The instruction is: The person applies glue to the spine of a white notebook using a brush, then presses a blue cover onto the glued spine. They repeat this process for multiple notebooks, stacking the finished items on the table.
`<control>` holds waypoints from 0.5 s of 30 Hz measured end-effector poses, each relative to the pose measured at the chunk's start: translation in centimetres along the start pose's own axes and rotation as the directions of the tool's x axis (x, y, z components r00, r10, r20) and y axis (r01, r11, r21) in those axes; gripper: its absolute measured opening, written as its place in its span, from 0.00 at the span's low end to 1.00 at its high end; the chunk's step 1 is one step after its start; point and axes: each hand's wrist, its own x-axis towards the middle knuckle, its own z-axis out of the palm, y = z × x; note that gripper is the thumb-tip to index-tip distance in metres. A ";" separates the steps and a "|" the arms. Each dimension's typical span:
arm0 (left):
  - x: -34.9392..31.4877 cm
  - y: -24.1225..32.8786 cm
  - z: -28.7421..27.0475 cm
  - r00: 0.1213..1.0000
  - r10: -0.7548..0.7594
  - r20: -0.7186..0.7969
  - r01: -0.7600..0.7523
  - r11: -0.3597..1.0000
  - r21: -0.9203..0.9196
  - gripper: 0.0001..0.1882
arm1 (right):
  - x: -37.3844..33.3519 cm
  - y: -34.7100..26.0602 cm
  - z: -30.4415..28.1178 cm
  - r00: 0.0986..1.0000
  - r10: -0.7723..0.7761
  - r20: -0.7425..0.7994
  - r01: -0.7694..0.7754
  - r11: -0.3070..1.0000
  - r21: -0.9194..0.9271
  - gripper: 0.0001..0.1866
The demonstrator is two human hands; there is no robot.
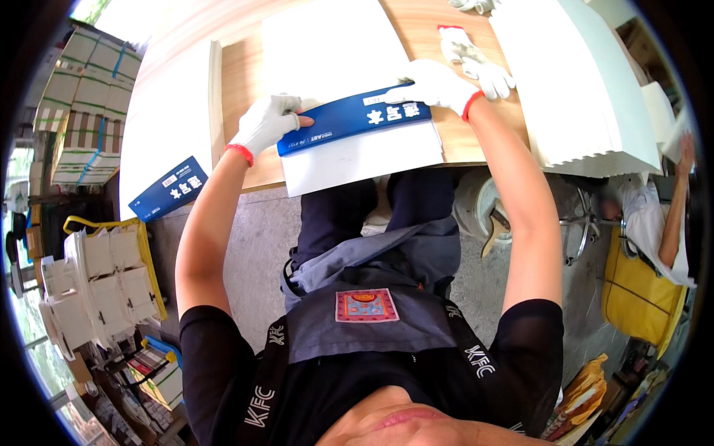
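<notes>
Here, left hand [265, 125] and right hand [440, 85] forward, fingers [407, 91] in a grip on blue cover [346, 121]

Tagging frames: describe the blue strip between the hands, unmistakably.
On the wooden table, between left stack and right stack, white paper lies at the near edge. The blue strip crosses it, left hand and right hand touching; no hand touches the other blue strip.
</notes>
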 end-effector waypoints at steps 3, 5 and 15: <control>-0.2 -0.4 0.2 1.000 0.014 -0.021 -0.015 0.998 -0.058 0.16 | -0.7 -0.4 1.1 0.993 0.029 -0.117 -0.024 0.998 0.050 0.27; 0.1 -0.5 0.0 0.999 -0.015 0.043 0.016 0.999 -0.028 0.15 | -1.4 -0.6 1.8 0.981 0.061 -0.182 -0.042 0.994 0.105 0.26; 2.2 2.9 -2.3 0.946 0.200 0.254 -0.287 0.881 0.375 0.28 | -1.4 -0.5 2.9 0.963 0.070 -0.260 -0.034 0.989 0.140 0.22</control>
